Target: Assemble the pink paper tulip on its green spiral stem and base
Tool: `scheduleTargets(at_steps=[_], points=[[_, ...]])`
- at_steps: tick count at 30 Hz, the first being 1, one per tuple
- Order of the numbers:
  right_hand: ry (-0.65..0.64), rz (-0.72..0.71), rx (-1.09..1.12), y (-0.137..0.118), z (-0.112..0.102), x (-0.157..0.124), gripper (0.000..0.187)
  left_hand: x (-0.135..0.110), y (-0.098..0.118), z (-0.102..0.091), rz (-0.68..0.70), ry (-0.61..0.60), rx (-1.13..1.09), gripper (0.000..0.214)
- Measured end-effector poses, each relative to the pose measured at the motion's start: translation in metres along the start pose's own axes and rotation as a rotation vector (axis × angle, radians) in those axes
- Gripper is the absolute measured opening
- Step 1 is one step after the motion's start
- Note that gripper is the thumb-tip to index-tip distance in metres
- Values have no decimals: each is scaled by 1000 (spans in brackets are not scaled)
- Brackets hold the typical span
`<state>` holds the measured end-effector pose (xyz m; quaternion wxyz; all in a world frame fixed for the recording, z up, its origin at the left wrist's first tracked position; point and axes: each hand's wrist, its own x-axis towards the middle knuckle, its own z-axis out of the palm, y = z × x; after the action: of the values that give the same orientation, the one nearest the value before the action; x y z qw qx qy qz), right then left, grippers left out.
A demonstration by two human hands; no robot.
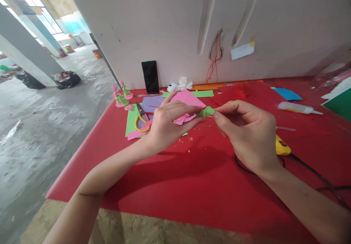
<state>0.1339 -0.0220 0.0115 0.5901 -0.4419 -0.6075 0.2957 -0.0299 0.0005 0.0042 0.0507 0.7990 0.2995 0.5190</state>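
Note:
A small folded piece of green paper [208, 111] is held in the air between my two hands, over the red table top [175, 185]. My left hand [175, 118] pinches its left end between thumb and fingers, with one finger raised. The thumb and forefinger of my right hand [246, 127] grip its right end. Behind my left hand lie crumpled pink paper [184, 119] and yellow-handled scissors [142, 121], the scissors resting on green and purple sheets. Small paper scraps [189, 140] are scattered below the hands.
Pink and green paper flowers [123, 96] stand at the back left edge. A black phone [150, 77] leans on the white wall panel. Right of my hands are a glue bottle [297, 108], a yellow corded tool [282, 146] and its black cable [315, 172].

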Motion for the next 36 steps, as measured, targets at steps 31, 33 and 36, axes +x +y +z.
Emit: scheduleTargets(at_steps=[31, 33, 36], points=[[-281, 151, 378, 14, -4, 10, 15, -1, -2, -1, 165, 44, 61, 17], [-309, 173, 402, 14, -4, 12, 16, 0, -3, -1, 213, 61, 144, 15], [-338, 238, 428, 11, -3, 15, 19, 1, -1, -1, 263, 51, 226, 17]])
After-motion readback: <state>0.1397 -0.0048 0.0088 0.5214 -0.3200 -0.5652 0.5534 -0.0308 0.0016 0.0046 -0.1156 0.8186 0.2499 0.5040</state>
